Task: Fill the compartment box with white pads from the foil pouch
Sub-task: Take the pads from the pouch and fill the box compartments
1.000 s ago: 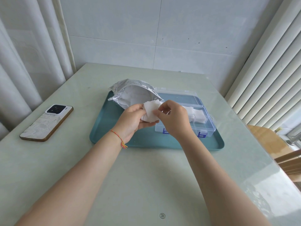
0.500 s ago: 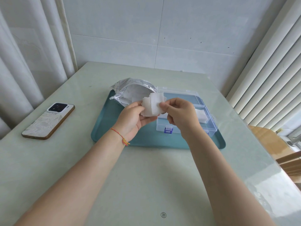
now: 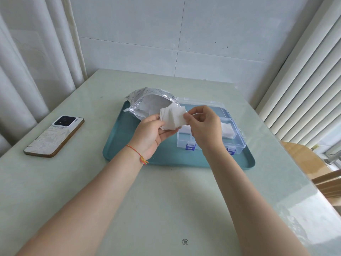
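Above the teal tray [image 3: 118, 145], held up between both hands, is a fanned stack of white pads [image 3: 172, 117]. The left hand [image 3: 149, 133] cups the stack from below and from the left, thumb on the front face and fingers curled under its lower edge. The right hand [image 3: 204, 126] pinches the stack's right edge between thumb and forefinger, the other fingers loosely curled. The pads stand roughly upright with their broad faces toward the camera, and the fan's long axis runs left to right; the top edges splay apart.

Behind the stack the foil pouch [image 3: 145, 102] lies at the tray's far-left corner, its open mouth facing right and toward the camera, white lining showing. Just to its right the compartment box [image 3: 238, 139] sits on the tray's right half, long side across the table, lid open at the back, two blue latches on the near wall. White pads lie in its right near compartment [image 3: 227, 130]; the right hand hides much of the other cells.

Bare tray floor shows on the near left, under the left wrist. The table [image 3: 166, 209] spreads wide and bare toward the camera beneath the forearms. A phone [image 3: 55, 136] lies face down well left of the tray. Curtains hang close on the left edge and blinds on the right; a tiled wall closes the far end.
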The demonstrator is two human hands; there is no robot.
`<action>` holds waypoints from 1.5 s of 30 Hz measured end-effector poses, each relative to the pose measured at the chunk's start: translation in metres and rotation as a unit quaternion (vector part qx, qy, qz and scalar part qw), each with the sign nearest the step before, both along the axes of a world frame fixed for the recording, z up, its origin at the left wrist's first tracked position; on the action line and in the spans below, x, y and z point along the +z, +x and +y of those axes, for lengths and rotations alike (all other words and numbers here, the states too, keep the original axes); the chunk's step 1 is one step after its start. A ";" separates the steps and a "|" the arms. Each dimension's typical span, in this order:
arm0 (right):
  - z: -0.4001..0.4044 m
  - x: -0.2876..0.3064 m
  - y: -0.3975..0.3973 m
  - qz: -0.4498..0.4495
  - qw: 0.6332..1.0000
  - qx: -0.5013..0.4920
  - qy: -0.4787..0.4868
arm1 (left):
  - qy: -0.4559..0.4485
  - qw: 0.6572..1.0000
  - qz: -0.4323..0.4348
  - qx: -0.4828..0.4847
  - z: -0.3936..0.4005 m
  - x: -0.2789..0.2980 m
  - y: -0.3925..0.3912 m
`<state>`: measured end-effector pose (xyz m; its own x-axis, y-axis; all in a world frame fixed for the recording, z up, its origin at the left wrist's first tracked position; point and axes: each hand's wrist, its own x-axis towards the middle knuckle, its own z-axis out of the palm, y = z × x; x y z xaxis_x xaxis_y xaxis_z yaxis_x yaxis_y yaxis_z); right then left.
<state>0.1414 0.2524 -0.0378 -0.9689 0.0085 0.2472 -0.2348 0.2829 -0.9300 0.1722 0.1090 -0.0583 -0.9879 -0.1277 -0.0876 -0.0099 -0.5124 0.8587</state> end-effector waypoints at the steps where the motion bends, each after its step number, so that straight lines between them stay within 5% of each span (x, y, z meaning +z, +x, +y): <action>1: -0.001 0.000 0.001 0.013 1.000 -0.011 -0.022 | 0.014 1.000 -0.001 0.006 0.000 0.000 -0.001; 5: -0.010 -0.003 0.007 0.046 0.998 0.002 -0.053 | 0.045 0.999 0.004 -0.006 0.003 0.002 0.000; 11: -0.018 -0.015 0.010 0.110 0.991 -0.009 0.072 | 0.095 0.994 0.012 -0.043 0.006 0.005 0.003; 19: -0.007 -0.013 0.003 0.124 0.975 0.052 0.178 | -0.048 0.998 -0.013 -0.024 0.004 0.000 0.003; 25: -0.001 -0.009 0.002 0.143 0.962 0.092 0.215 | -0.012 0.997 -0.047 -0.053 0.004 0.004 0.004; 30: 0.001 -0.008 0.004 0.146 0.944 0.115 0.271 | -0.075 0.995 -0.032 -0.054 0.004 0.002 0.004; 41: 0.004 -0.005 0.001 0.128 0.957 0.117 0.232 | -0.098 0.995 -0.032 -0.010 0.000 -0.002 0.001; 45: 0.010 0.007 0.002 0.024 0.987 0.139 0.080 | -0.080 0.996 -0.039 0.027 -0.005 -0.001 -0.001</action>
<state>0.1431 0.2623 -0.0309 -0.9153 -0.2995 0.2693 -0.3667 0.3433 -0.8647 0.1716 0.1036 -0.0590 -0.9702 -0.1989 -0.1385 -0.0564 -0.3703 0.9272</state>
